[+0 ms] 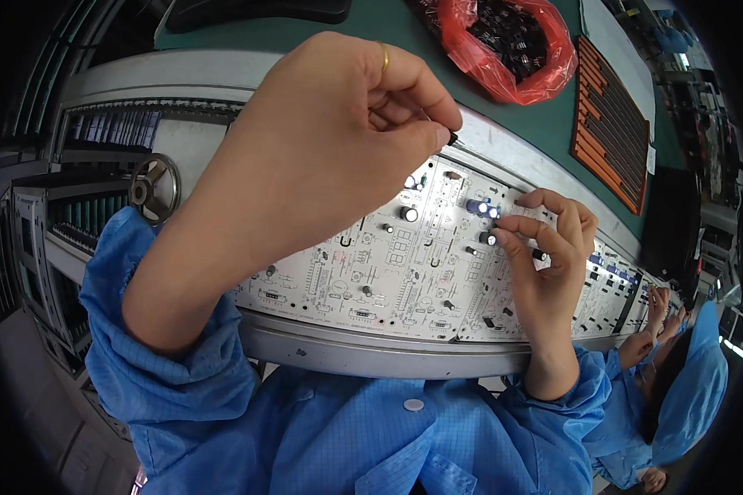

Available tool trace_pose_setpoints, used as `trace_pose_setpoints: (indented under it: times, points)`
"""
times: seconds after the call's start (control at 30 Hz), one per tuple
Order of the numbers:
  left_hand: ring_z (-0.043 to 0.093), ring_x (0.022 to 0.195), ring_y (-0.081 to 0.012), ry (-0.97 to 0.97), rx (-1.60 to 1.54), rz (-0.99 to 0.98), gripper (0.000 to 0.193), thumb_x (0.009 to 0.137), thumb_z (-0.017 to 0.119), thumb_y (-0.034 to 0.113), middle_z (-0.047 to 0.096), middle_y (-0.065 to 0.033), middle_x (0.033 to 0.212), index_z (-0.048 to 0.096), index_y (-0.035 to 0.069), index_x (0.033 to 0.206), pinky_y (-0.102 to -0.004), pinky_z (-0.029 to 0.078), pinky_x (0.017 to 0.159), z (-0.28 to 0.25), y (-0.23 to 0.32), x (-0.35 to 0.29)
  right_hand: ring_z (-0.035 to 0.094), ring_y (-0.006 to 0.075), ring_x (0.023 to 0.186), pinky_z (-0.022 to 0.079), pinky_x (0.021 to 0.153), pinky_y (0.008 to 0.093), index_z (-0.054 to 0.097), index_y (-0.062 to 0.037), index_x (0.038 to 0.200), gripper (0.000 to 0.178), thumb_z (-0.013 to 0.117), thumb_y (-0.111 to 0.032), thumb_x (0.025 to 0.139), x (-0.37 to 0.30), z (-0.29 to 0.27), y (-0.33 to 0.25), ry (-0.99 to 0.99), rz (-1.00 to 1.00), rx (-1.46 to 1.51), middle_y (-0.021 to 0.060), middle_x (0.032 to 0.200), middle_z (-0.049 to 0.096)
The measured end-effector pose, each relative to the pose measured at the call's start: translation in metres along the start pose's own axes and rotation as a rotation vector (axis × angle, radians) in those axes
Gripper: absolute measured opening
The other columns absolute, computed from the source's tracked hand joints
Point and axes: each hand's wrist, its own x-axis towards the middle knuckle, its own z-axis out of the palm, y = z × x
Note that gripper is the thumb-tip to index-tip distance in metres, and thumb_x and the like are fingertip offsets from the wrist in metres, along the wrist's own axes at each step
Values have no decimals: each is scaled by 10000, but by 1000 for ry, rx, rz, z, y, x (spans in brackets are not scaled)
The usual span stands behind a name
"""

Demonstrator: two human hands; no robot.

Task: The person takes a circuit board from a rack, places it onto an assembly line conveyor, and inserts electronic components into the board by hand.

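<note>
My left hand (338, 136) is raised over the far edge of a white circuit board (371, 305). Its thumb and forefinger are closed on a small black electronic component (452, 139), mostly covered by the fingertips. Low over the board on the right is my right hand (551, 256), fingers curled. Its thumb and forefinger meet at a small black cylindrical capacitor (488, 238); whether this stands in the board or is lifted is hard to tell. Just beyond it sit blue capacitors (477, 206). Another black capacitor (409, 214) stands upright left of them.
A red plastic bag (458, 49) of black components lies on the green mat (396, 58) beyond the metal rail (504, 136). An orange rack (586, 107) of dark parts is at far right. A handwheel (154, 188) stands left. A co-worker in blue (689, 388) works at right.
</note>
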Motion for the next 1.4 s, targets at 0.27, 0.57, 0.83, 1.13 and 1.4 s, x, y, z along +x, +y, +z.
trace_pose_setpoints:
  times: [0.27,0.57,0.83,1.13,1.4]
  points:
    - [651,839,-75,-8,-44,-69,141,898,671,12,696,-63,915,678,-48,1026,-190,530,769,2,5,-1,474,240,1059,310,979,392,755,-79,848,181,804,-42,678,1,-8,2,-13,-139,-109,11,1060,632]
    - [651,858,-83,-55,-138,-124,145,893,670,-3,700,-69,933,673,-52,1029,-206,532,788,11,8,-6,518,239,977,278,980,426,742,-114,877,202,792,-52,691,7,-15,3,-52,-276,-144,-13,939,648]
    - [656,865,-85,-82,-185,-173,150,883,674,-18,700,-73,936,672,-50,1029,-208,531,787,14,12,-6,511,238,979,287,966,436,747,-119,898,192,718,-2,750,9,-28,13,-71,-280,-115,-2,966,652]
    - [657,792,-81,-195,-258,-251,170,873,699,18,714,-72,881,685,-39,1032,-201,519,729,12,12,0,495,259,995,342,936,398,734,-118,998,267,655,30,790,7,-46,26,-6,-200,-74,38,1028,648]
    - [649,767,-90,-215,-267,-295,192,897,686,64,713,-86,878,682,-66,1038,-214,525,708,12,11,-5,558,256,986,401,864,382,697,-79,948,128,696,-78,820,62,-76,125,173,-107,-427,32,980,666]
